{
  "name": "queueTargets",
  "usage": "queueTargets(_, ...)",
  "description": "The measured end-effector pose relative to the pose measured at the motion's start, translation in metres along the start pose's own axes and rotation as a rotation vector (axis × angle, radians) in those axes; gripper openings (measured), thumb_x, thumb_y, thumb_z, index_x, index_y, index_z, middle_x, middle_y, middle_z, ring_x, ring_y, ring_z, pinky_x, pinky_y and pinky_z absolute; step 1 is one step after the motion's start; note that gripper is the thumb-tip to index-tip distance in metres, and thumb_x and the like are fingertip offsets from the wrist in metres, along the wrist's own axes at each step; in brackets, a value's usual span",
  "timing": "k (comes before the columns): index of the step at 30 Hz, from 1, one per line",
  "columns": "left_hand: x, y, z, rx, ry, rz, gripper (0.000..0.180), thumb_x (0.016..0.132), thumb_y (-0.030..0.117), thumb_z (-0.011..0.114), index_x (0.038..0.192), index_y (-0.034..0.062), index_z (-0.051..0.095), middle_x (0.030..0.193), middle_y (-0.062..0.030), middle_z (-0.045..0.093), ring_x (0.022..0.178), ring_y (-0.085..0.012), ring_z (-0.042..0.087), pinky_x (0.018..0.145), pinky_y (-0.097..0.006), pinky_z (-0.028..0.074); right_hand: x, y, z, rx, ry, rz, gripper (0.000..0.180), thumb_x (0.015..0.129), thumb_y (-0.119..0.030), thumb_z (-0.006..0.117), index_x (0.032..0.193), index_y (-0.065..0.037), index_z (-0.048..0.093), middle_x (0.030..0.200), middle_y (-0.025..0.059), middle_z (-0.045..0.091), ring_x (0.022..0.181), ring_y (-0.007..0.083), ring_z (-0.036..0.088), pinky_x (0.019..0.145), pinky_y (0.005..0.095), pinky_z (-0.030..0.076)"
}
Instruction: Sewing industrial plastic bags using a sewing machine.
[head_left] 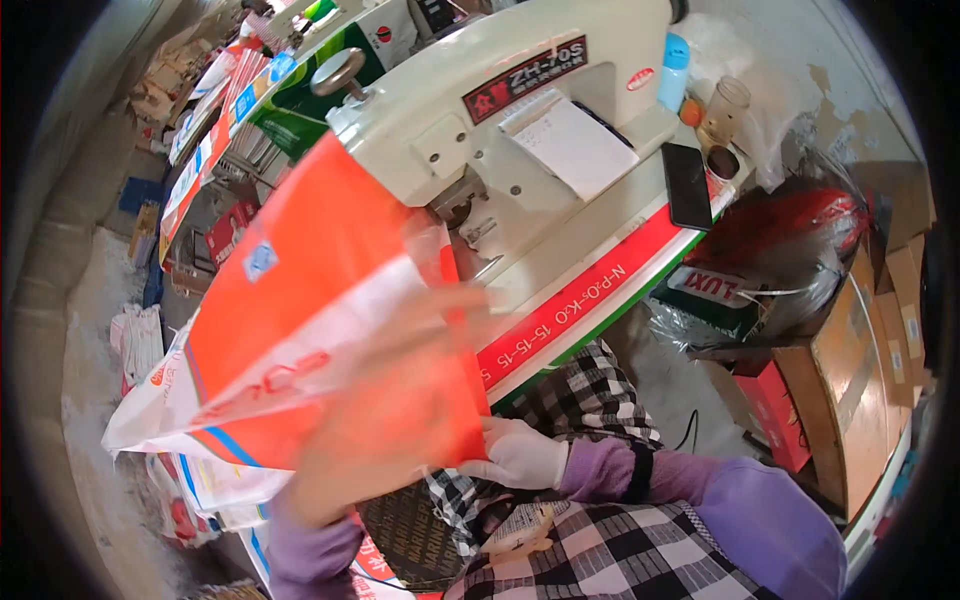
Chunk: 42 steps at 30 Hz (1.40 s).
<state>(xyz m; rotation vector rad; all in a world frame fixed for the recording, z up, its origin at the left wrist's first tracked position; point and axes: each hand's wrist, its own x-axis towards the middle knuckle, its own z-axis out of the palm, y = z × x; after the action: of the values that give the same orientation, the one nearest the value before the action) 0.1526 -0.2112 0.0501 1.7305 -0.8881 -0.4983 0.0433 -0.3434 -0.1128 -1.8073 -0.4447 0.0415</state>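
Bag (300,300) isn't under the sewing machine (500,110) yet: your right hand (515,455) is gripping its lower edge, your left hand (400,400) lifting it, blurred, grip unclear.

A black phone (687,185) and a white notepad (570,145) lie on the sewing machine (480,90). 1 glass jar (726,108) stands near cardboard boxes (860,370).

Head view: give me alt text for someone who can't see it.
A person's two hands hold an orange and white woven sack up to a cream industrial sewing machine: the white-gloved right hand grips its lower edge, the blurred left hand shows through the fabric. A black phone and a notepad lie beside the machine.
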Motion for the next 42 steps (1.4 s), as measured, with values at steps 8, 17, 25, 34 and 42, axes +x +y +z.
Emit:
queueTargets(8, 0.027, -0.304, -0.088, -0.467, 0.845, -0.185, 0.042, 0.098, 0.018, 0.049, 0.135, -0.0006, 0.05, 0.146, -0.0121, 0.042, 0.133, -0.0225, 0.043, 0.112, -0.035, 0.034, -0.014, -0.005, -0.011, -0.112, -0.061, 0.098, 0.048, 0.096, -0.036, 0.051, 0.066, -0.002, 0.062, 0.069, 0.0162, 0.058, 0.076, 0.0325, 0.059, 0.069, 0.0413, 0.048)
queueTargets(17, 0.082, -0.233, 0.04, 0.855, 0.538, -0.332, 0.048, 0.088, 0.014, 0.061, 0.135, 0.0214, 0.056, 0.155, -0.0189, 0.028, 0.141, -0.0384, 0.027, 0.115, -0.046, 0.022, -0.014, -0.022, -0.034, -0.195, -0.09, -0.013, 0.051, 0.097, -0.032, 0.049, 0.057, -0.002, 0.059, 0.062, 0.0133, 0.056, 0.074, 0.0307, 0.056, 0.068, 0.0397, 0.047)
queueTargets(25, -0.11, -0.083, 0.087, 0.637, 0.025, -0.107, 0.042, 0.082, 0.014, 0.068, 0.124, 0.0195, 0.065, 0.142, -0.0175, 0.047, 0.137, -0.042, 0.034, 0.11, -0.057, 0.028, -0.038, 0.056, -0.049, -0.064, 0.02, 0.125, 0.037, 0.094, -0.033, 0.052, 0.08, 0.0, 0.062, 0.079, 0.0181, 0.06, 0.077, 0.0366, 0.061, 0.07, 0.0434, 0.05)
queueTargets(34, -0.243, -0.05, -0.134, 1.469, 0.389, -0.859, 0.048, 0.075, -0.001, 0.058, 0.12, 0.0114, 0.067, 0.105, -0.0096, 0.07, 0.098, -0.0322, 0.066, 0.086, -0.041, 0.052, 0.034, 0.052, -0.051, 0.063, 0.347, 0.241, 0.039, 0.08, -0.037, 0.074, 0.084, 0.001, 0.068, 0.079, 0.0181, 0.066, 0.074, 0.0304, 0.067, 0.066, 0.0351, 0.05)
queueTargets(42, -0.253, -0.196, -0.248, 1.506, 0.35, -0.43, 0.052, 0.077, -0.001, 0.055, 0.124, 0.019, 0.065, 0.088, -0.017, 0.07, 0.069, -0.0368, 0.065, 0.065, -0.045, 0.052, 0.144, 0.052, -0.015, -0.88, 0.097, -0.148, 0.017, 0.086, -0.029, 0.059, 0.085, -0.019, 0.072, 0.072, 0.0065, 0.065, 0.064, 0.0244, 0.065, 0.056, 0.042, 0.053)
